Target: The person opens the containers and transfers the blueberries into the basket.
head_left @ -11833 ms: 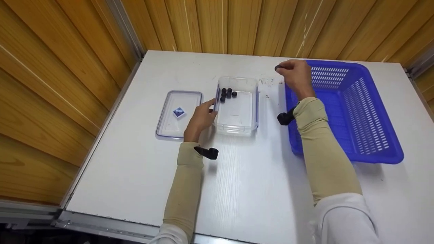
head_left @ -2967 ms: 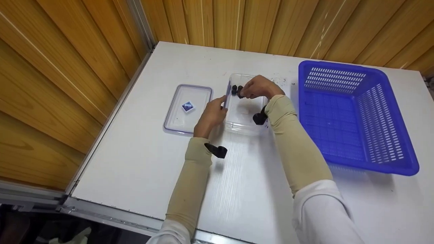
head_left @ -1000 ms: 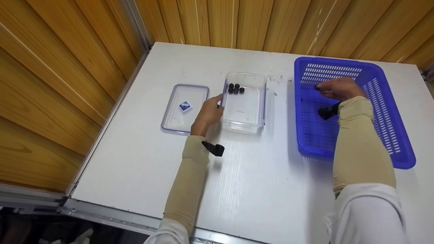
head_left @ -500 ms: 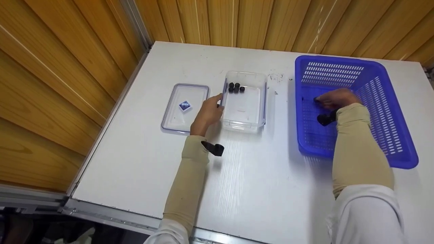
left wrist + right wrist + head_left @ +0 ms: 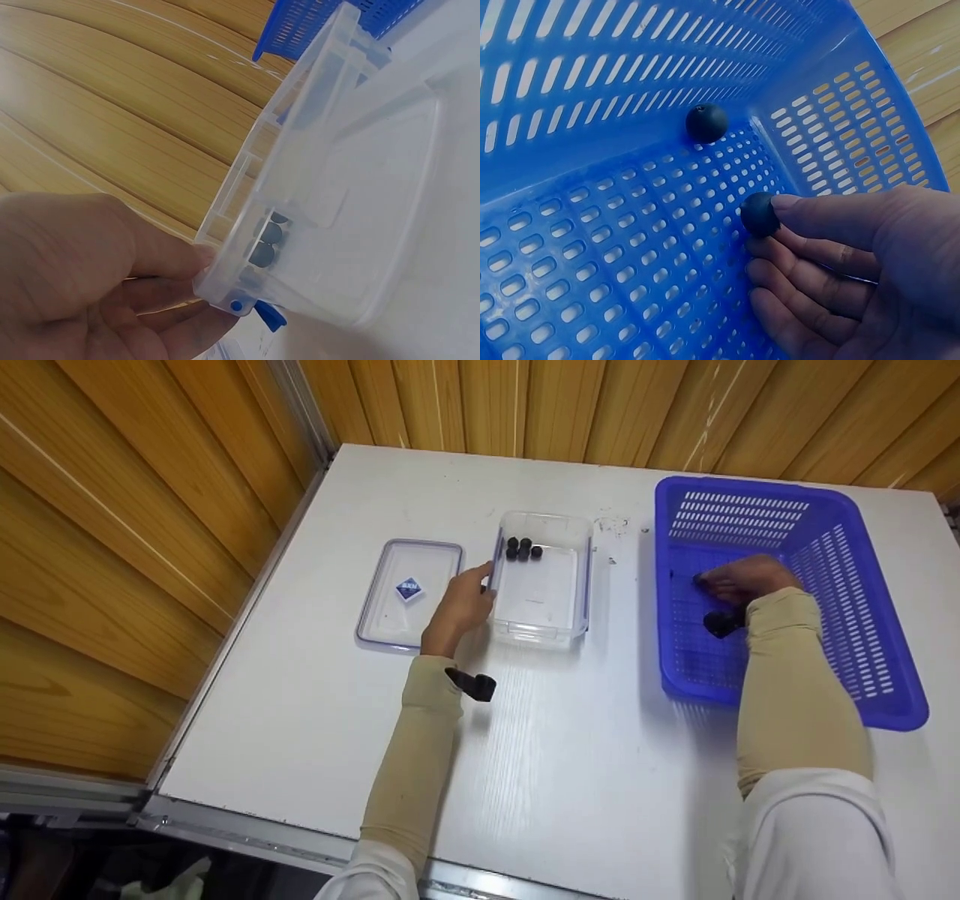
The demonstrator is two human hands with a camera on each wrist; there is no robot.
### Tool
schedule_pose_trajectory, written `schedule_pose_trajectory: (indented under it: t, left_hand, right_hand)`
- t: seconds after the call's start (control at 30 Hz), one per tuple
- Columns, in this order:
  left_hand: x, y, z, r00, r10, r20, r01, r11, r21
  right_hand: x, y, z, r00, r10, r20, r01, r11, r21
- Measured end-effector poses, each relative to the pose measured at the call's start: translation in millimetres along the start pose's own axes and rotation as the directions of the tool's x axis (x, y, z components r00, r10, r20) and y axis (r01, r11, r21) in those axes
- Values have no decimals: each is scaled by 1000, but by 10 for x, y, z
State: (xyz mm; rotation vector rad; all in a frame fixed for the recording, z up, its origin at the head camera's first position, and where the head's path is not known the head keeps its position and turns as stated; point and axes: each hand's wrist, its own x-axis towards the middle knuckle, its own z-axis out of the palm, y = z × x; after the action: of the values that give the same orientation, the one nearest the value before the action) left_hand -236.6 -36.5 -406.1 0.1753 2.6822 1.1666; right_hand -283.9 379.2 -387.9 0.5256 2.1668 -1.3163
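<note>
My left hand (image 5: 459,607) holds the left side of a clear plastic food container (image 5: 541,634). In the left wrist view the thumb lies on its rim, with fingers underneath by a blue clip (image 5: 271,315). Several small black balls (image 5: 524,549) cluster in the container's far left corner. Inside the blue plastic basket (image 5: 877,585), my right hand (image 5: 750,577) pinches a black ball (image 5: 759,215) between thumb and fingertips, low near the slotted floor. A second black ball (image 5: 706,124) rests by the basket's side wall; the head view barely shows it.
To the container's left lies its clear lid (image 5: 382,622), with a blue-and-white diamond-shaped label (image 5: 409,589) on it. All stands on a white table (image 5: 555,780) with a metal front edge. Wooden panels (image 5: 555,405) rise behind and at the left.
Three seconds ago my right hand was inside the container. It has since carried a ball rightward and lowered it into the basket. My left hand keeps its place at the container.
</note>
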Motion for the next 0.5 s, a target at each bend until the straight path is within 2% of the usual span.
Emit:
schedule_pose_trajectory:
  t: [0.2,0.5]
  left_hand:
    - [9,6,-6,1000,-13,-2,13,1000,3]
    - [-3,8,4,1000,-19,-2,19,1000,6]
  right_hand:
    - [13,-5,17,996,-62,64,61,998,21]
    - [-3,-31,18,994,-88,67,88,996,6]
